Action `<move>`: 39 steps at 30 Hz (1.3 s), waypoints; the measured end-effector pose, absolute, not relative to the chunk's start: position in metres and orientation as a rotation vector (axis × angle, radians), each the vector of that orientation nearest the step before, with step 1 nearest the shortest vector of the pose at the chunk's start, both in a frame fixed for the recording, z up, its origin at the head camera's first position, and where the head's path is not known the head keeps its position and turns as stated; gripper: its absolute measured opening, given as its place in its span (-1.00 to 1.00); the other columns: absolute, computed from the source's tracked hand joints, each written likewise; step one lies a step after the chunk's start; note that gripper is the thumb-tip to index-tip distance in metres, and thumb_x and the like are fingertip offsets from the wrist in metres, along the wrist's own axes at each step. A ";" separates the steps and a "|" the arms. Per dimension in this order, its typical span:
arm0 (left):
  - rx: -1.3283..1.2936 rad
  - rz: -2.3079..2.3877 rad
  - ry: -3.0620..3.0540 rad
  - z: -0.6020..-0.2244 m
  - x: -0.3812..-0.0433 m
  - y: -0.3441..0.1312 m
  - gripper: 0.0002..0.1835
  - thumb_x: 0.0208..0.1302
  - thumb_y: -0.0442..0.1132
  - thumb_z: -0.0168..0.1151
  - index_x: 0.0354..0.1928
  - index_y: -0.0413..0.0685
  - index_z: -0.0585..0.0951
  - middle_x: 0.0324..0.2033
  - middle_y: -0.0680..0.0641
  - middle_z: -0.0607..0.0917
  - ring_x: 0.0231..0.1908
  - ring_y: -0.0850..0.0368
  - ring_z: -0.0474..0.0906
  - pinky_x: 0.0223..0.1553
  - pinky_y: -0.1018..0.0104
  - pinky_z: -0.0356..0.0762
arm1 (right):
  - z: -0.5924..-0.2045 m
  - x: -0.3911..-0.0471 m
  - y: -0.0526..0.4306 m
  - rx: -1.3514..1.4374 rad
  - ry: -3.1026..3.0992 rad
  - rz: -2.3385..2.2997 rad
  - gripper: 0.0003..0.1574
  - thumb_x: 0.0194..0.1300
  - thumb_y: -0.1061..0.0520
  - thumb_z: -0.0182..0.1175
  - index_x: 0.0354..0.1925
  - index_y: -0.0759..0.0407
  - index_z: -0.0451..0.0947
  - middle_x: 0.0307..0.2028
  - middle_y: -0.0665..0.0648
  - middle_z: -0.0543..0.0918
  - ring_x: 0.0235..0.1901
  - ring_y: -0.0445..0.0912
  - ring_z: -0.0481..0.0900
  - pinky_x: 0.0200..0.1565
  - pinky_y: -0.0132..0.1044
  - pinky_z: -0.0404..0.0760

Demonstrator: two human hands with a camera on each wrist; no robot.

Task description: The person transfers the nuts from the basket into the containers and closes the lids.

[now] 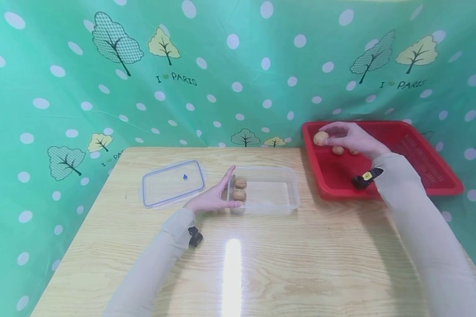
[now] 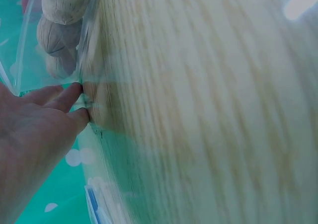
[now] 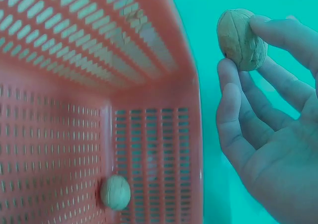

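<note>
My right hand [image 1: 351, 137] pinches a walnut [image 1: 321, 138] between thumb and fingertips, above the left side of a red plastic basket [image 1: 388, 193]. In the right wrist view the pinched walnut [image 3: 242, 39] shows its seam, and another walnut [image 3: 116, 192] lies in the basket. Two walnuts, one [image 1: 337, 150] partly beside the other, show under the hand; the second is half hidden. My left hand [image 1: 212, 198] grips the left end of a clear plastic container [image 1: 267, 210], thumb and fingers spread across it. Three walnuts [image 1: 239, 194] line that end inside.
A clear lid [image 1: 173, 184] with a blue seal lies on the wooden table [image 1: 301, 264], left of the container. Behind the table hangs a green dotted cloth [image 1: 238, 79]. The basket's raised rim stands to the right of the container.
</note>
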State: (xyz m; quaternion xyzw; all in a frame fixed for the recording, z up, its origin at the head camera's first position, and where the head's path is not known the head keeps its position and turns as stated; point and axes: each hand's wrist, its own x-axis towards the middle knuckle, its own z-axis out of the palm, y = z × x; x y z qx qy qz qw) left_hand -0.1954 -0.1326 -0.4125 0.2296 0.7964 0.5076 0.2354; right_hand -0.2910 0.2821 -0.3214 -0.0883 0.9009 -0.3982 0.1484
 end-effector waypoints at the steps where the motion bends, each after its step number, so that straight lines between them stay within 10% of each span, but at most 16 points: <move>1: 0.628 1.397 2.181 -0.413 -0.196 -0.133 0.18 0.01 -0.14 0.34 0.33 0.34 -0.43 0.35 -0.12 -0.27 0.29 -0.16 -0.16 0.23 0.00 -0.11 | -0.321 -0.291 0.279 -0.264 2.586 -1.153 -0.27 0.01 -0.22 0.26 0.15 -0.14 0.33 -0.13 0.10 0.50 -0.31 0.04 0.48 -0.51 -0.22 0.44; 12: 0.641 1.384 2.195 -0.414 -0.197 -0.133 0.17 0.01 -0.13 0.34 0.33 0.36 -0.43 0.35 -0.13 -0.26 0.28 -0.18 -0.12 0.22 0.01 -0.07 | -0.320 -0.281 0.246 -0.460 2.548 -1.185 -0.35 0.01 -0.15 0.29 0.09 -0.10 0.39 -0.02 -0.01 0.48 -0.03 -0.09 0.38 -0.04 -0.05 0.39; 39: 0.643 1.356 2.218 -0.413 -0.195 -0.134 0.17 0.02 -0.12 0.33 0.32 0.35 -0.44 0.34 -0.14 -0.27 0.28 -0.13 -0.16 0.22 0.00 -0.09 | -0.339 -0.268 0.196 -0.747 2.429 -1.193 -0.44 0.05 0.05 0.30 0.06 0.06 0.44 -0.04 0.07 0.49 -0.13 -0.01 0.48 -0.15 -0.15 0.52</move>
